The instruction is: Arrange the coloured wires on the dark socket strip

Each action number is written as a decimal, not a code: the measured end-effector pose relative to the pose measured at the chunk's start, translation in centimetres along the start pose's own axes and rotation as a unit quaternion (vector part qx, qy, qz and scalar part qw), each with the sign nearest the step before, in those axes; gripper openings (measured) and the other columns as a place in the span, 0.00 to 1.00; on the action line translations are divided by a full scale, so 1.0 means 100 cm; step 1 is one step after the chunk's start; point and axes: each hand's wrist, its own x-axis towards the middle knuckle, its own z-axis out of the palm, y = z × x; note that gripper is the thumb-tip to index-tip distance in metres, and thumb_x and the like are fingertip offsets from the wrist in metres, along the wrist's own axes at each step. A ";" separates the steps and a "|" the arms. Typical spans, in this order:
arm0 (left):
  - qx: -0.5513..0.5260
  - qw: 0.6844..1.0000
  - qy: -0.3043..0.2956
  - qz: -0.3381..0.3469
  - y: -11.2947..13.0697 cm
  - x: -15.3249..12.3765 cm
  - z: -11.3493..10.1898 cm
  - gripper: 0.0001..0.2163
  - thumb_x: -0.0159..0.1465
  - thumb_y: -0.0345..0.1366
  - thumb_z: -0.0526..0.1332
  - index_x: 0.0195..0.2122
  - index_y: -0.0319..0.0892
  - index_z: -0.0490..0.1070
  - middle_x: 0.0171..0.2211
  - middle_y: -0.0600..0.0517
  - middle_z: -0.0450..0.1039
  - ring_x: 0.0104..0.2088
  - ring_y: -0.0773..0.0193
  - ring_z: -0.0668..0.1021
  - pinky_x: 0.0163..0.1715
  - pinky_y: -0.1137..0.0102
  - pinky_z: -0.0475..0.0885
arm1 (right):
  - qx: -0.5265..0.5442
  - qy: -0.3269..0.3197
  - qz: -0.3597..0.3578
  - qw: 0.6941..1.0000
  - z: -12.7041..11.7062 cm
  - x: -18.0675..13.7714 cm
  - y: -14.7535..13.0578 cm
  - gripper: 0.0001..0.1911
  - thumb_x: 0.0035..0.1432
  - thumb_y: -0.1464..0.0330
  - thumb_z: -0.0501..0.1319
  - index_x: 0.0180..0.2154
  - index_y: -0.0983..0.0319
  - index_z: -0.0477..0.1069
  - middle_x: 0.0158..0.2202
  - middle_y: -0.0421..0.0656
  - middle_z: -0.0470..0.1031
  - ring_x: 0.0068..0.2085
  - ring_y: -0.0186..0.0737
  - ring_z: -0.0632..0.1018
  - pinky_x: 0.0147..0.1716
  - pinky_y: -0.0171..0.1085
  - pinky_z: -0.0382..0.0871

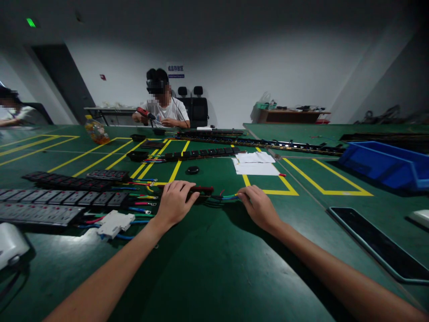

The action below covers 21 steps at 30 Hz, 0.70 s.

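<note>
The left hand (pixel 176 201), in the middle of the frame, lies palm down with bent fingers over a long dark strip (pixel 203 189); I can't tell if it grips it. The strip is in the middle of the frame too. Just right of there, the right hand (pixel 257 203) has its thumb and fingers closed on the ends of colored wires (pixel 229 197). Black socket strips (pixel 40 214) lie at the left. A phone (pixel 377 241) lies at the lower right, near a blue bin (pixel 385 163).

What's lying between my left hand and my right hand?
The head view shows the end of a dark strip by your left hand, then coloured wires leading to your right hand.
</note>
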 end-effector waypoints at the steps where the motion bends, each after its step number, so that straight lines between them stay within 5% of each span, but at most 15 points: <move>1: -0.001 1.000 -0.001 0.003 0.000 0.000 0.000 0.18 0.72 0.46 0.55 0.57 0.44 0.73 0.51 0.44 0.77 0.53 0.49 0.76 0.55 0.50 0.68 | 0.008 -0.001 0.010 1.000 0.000 0.001 0.001 0.16 0.74 0.62 0.50 0.38 0.58 0.73 0.36 0.47 0.78 0.39 0.47 0.76 0.40 0.44 0.68; 10: 0.020 1.000 -0.020 0.014 -0.005 -0.001 0.005 0.18 0.70 0.40 0.59 0.59 0.45 0.70 0.53 0.45 0.76 0.54 0.49 0.75 0.55 0.50 0.68 | 0.043 -0.036 0.053 0.997 0.003 0.003 0.007 0.15 0.72 0.61 0.52 0.36 0.57 0.73 0.34 0.45 0.77 0.38 0.46 0.76 0.39 0.43 0.69; 14: 0.025 0.999 -0.028 0.006 -0.007 -0.001 0.006 0.17 0.71 0.40 0.59 0.59 0.45 0.70 0.53 0.45 0.76 0.55 0.50 0.75 0.56 0.51 0.67 | 0.051 0.010 0.051 0.997 -0.002 0.004 0.002 0.14 0.71 0.60 0.54 0.39 0.58 0.74 0.38 0.47 0.76 0.41 0.47 0.76 0.41 0.44 0.70; 21: 0.042 0.998 -0.039 0.004 -0.004 0.000 0.005 0.16 0.71 0.39 0.59 0.58 0.45 0.70 0.53 0.46 0.77 0.54 0.50 0.75 0.56 0.51 0.67 | 0.045 0.053 0.002 0.998 -0.007 0.002 -0.001 0.21 0.71 0.60 0.54 0.26 0.59 0.72 0.30 0.45 0.71 0.35 0.43 0.72 0.36 0.43 0.66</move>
